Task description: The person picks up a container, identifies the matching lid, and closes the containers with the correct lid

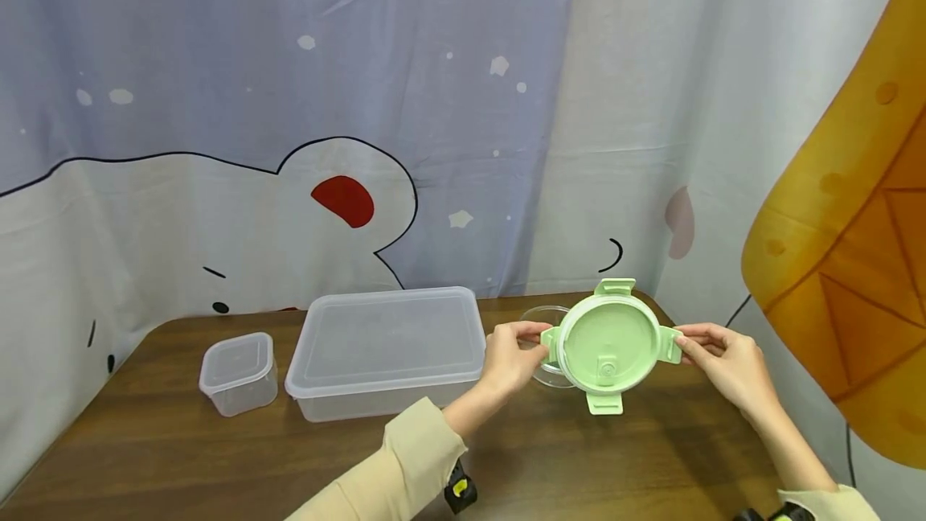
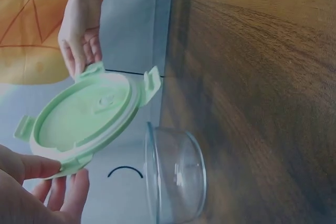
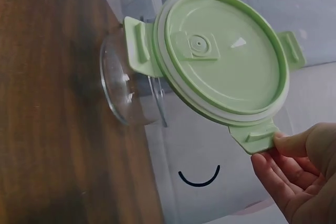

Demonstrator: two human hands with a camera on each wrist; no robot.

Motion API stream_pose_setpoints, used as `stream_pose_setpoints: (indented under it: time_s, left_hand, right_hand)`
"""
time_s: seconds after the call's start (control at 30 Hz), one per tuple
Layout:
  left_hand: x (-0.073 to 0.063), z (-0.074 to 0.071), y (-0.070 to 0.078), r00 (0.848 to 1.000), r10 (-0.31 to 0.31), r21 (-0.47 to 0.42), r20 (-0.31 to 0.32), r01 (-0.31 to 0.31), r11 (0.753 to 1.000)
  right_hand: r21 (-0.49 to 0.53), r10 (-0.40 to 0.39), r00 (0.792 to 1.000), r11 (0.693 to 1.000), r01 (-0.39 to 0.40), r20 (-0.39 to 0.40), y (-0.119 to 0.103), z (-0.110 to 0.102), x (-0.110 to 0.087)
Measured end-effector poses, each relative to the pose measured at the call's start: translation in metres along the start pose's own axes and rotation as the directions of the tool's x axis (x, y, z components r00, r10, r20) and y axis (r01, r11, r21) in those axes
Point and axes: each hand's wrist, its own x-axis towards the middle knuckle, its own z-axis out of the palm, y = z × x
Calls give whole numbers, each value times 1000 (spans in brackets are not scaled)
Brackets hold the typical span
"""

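A round pale-green lid [image 1: 611, 344] with a clip flap on each side is held up in the air, tilted so its inner face with a white seal ring shows in the head view. My left hand [image 1: 512, 356] pinches its left flap between thumb and fingers. On the opposite side, my right hand [image 1: 727, 364] pinches the right flap. Behind the lid stands a round clear glass container [image 2: 178, 177] on the table, partly covered by the lid in the head view. The lid and the glass container are apart.
A large rectangular translucent box [image 1: 387, 348] with its lid on stands left of my left hand. Farther left is a small translucent box [image 1: 239, 372], also lidded. All stand on a brown wooden table [image 1: 181, 457], with a printed curtain [image 1: 463, 119] hanging behind.
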Motion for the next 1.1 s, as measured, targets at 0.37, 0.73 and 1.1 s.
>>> stream_pose_setpoints:
  time_s: [0.37, 0.73, 1.1]
  left_hand:
    - [13, -11, 7, 978, 191, 86, -87, -183, 979]
    - [30, -24, 0, 946, 296, 127, -131, -280, 951]
    - [46, -30, -7, 926, 340, 218, -163, -303, 928]
  right_hand:
    - [156, -66, 995, 985, 77, -73, -8, 15, 25]
    - [420, -79, 996, 903, 90, -44, -13, 33, 48]
    - [541, -84, 993, 833, 116, -84, -8, 62, 68]
